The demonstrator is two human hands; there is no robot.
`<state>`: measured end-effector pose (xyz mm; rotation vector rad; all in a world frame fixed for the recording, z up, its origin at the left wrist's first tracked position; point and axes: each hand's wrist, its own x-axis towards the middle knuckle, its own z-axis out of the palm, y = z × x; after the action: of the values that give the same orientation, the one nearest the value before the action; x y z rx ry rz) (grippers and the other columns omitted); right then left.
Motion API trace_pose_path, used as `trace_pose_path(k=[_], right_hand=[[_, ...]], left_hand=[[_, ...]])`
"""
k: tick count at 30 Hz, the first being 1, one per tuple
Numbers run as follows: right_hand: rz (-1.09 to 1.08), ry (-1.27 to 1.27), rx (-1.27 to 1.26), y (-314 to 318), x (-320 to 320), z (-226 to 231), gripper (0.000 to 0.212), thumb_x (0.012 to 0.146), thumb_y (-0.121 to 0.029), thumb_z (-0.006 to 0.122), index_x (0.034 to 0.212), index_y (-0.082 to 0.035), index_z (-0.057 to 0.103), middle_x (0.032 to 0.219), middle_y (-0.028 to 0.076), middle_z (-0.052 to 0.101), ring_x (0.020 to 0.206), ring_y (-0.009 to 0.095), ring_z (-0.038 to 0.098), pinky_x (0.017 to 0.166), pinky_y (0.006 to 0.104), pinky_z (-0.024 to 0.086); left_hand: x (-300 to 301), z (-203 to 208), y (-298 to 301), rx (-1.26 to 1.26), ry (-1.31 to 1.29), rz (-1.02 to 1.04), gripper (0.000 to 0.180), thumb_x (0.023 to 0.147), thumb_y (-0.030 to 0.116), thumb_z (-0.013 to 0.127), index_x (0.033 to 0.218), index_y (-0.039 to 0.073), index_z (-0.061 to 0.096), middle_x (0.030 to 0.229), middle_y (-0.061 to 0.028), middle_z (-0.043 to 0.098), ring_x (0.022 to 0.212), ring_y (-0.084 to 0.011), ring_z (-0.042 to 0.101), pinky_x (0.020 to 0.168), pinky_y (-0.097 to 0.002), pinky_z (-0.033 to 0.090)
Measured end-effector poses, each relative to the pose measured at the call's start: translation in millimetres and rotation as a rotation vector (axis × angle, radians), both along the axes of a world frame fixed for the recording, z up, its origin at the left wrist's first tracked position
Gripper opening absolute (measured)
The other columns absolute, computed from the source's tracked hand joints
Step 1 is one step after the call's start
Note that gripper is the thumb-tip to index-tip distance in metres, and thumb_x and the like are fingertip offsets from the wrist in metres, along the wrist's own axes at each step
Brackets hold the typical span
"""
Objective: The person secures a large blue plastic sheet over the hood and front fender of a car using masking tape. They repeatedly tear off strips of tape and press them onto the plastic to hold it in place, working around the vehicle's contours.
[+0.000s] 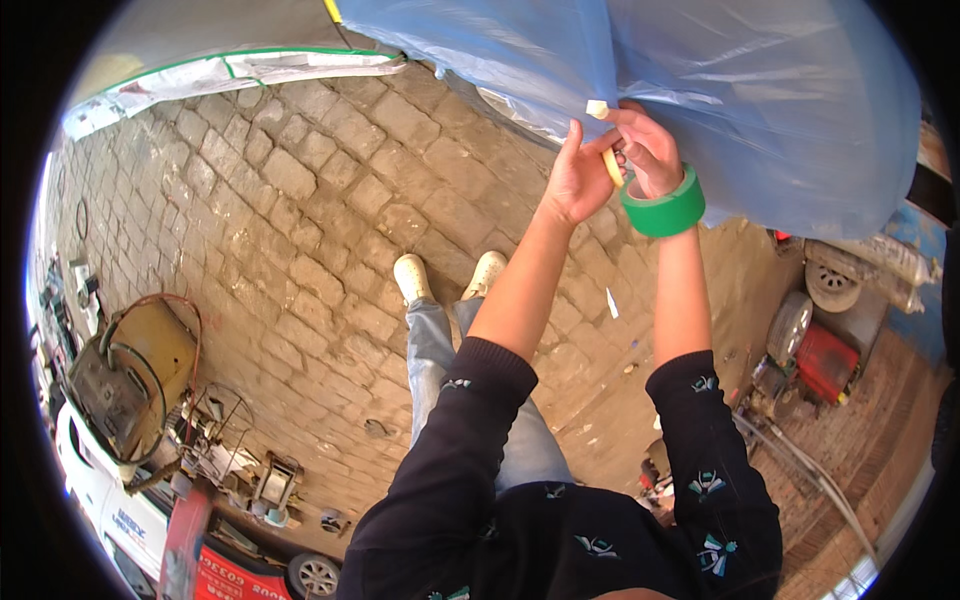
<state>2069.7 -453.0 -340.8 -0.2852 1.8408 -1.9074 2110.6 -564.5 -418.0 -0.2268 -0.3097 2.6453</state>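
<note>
Both my hands are together in front of a blue plastic sheet (740,90). My left hand (578,185) has its thumb pointing up and its fingers around a narrow pale-yellow roll of masking tape (613,167), seen nearly edge-on. My right hand (648,150) is close against it on the right, fingers bent, with a small cream-coloured piece of tape (597,108) at its fingertips by the sheet. A wide green roll of tape (663,208) hangs around my right wrist like a bracelet. The fingers partly hide one another between the hands.
Uneven stone paving (320,220) covers the ground, with a white scrap (612,303) lying on it. At left are a yellowish machine with hoses (150,360) and metal gear. A red tool case (826,362) and wheel (832,287) lie at right. A covered vehicle edge (240,68) is far left.
</note>
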Motion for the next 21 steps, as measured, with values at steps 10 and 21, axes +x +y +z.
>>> trace_pose_path(k=[10,21], right_hand=[[0.005,0.175,0.01,-10,0,-7,0.074,0.085,-0.044,0.072,0.13,0.01,0.051,0.134,0.016,0.052,0.133,0.028,0.044,0.117,0.041,0.024],[0.059,0.29,0.188,-18,12,3,0.064,0.082,-0.039,0.075,0.125,0.006,0.059,0.132,0.012,0.05,0.129,0.024,0.044,0.113,0.0381,0.025]], left_hand=[[-46,-25,9,-0.217,-0.32,0.319,0.027,0.095,0.038,0.063,0.108,0.015,0.06,0.092,0.0016,0.057,0.08,-0.0149,0.048,0.075,-0.0302,0.04],[18,15,-64,-1.875,-0.429,0.911,0.031,0.087,0.012,0.062,0.116,0.004,0.058,0.108,-0.0094,0.053,0.09,-0.02,0.046,0.082,-0.0329,0.041]])
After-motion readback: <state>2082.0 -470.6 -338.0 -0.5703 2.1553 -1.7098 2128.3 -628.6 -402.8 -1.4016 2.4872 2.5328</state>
